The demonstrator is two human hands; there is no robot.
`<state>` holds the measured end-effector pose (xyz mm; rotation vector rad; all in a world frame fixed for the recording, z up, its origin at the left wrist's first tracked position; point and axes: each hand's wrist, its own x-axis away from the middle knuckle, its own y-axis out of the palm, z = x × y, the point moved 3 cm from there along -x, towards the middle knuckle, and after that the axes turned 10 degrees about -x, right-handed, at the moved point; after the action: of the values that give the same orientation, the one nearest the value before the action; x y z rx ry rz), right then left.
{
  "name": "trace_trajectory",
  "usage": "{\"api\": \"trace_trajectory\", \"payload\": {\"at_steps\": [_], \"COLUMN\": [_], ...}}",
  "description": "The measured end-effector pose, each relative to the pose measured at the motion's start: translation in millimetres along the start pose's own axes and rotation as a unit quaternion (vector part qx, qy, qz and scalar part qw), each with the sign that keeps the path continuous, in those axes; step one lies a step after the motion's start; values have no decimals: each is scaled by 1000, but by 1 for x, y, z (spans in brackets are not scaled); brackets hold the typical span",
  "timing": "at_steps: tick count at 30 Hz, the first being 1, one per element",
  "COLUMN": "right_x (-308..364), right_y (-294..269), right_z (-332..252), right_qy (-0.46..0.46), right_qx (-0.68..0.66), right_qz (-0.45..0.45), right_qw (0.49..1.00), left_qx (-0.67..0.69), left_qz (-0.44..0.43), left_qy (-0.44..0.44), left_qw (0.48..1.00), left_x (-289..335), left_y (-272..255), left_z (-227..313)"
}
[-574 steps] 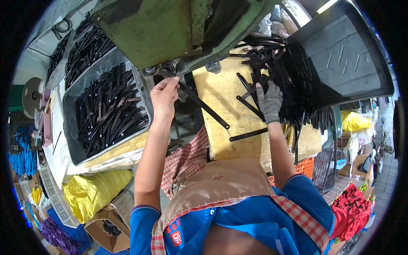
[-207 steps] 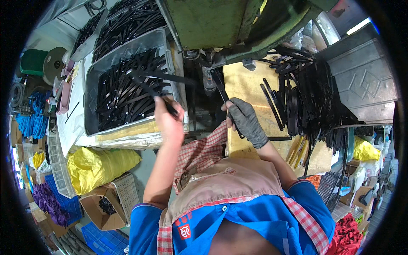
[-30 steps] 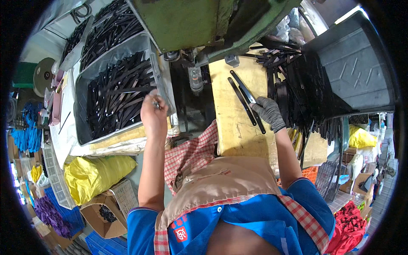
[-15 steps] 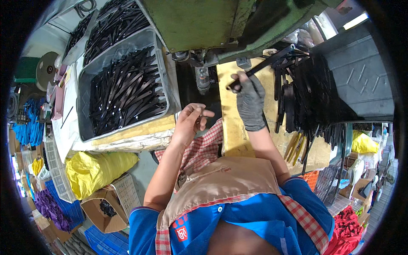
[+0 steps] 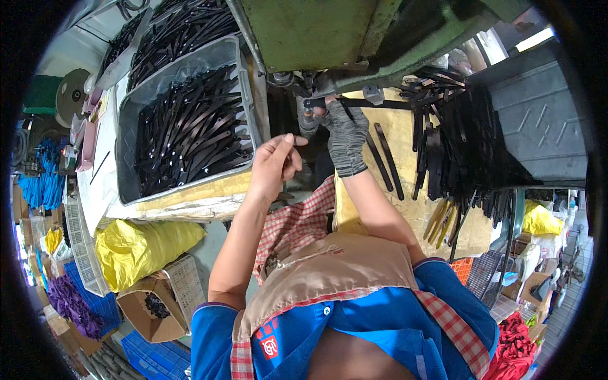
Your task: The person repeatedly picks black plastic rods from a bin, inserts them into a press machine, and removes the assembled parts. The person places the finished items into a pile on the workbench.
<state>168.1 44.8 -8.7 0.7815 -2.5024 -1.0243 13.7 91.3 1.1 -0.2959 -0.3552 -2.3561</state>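
A fingerless grey glove covers my right hand (image 5: 345, 136), which is closed on one end of a flat black strip (image 5: 373, 104). That end lies at the small metal head (image 5: 306, 117) under the green machine; the rest of the strip points right. Just left of the head is my bare left hand (image 5: 277, 161), thumb pressed to its curled fingers; anything between them is too small to make out. Two loose black strips (image 5: 384, 158) lie on the yellow board (image 5: 354, 202), to the right of my gloved wrist.
The green machine body (image 5: 304, 38) hangs over the work. A grey bin (image 5: 123, 183) of black strips stands on the left. More strips (image 5: 443, 152) are heaped beside a tilted grey tray (image 5: 538, 114) at right. Yellow-handled pliers (image 5: 440, 221) lie near the board's front edge.
My right hand has moved left to the machine head with the black strip, now roughly level. My left hand has shifted slightly left. Two loose strips now show on the board.
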Motion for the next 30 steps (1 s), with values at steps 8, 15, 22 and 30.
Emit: {"api": "trace_trajectory", "payload": {"at_steps": [8,15,22,30], "right_x": [-6,35,27,18], "right_y": [-9,-28,-177,-116], "right_z": [6,-13,-103,-114], "right_qy": [-16,-203,-89,1], "right_qx": [3,306,775,432], "right_qz": [24,-81,-70,-37], "right_qw": [1000,927,622,901], "left_qx": [43,-16,-57,53], "left_qz": [37,0,6,158], "left_qy": [57,54,10,72], "left_qw": [997,998,998,983], "left_x": [-36,-73,-84,-37], "left_y": [10,21,16,-10], "left_z": [29,29,28,-13]}}
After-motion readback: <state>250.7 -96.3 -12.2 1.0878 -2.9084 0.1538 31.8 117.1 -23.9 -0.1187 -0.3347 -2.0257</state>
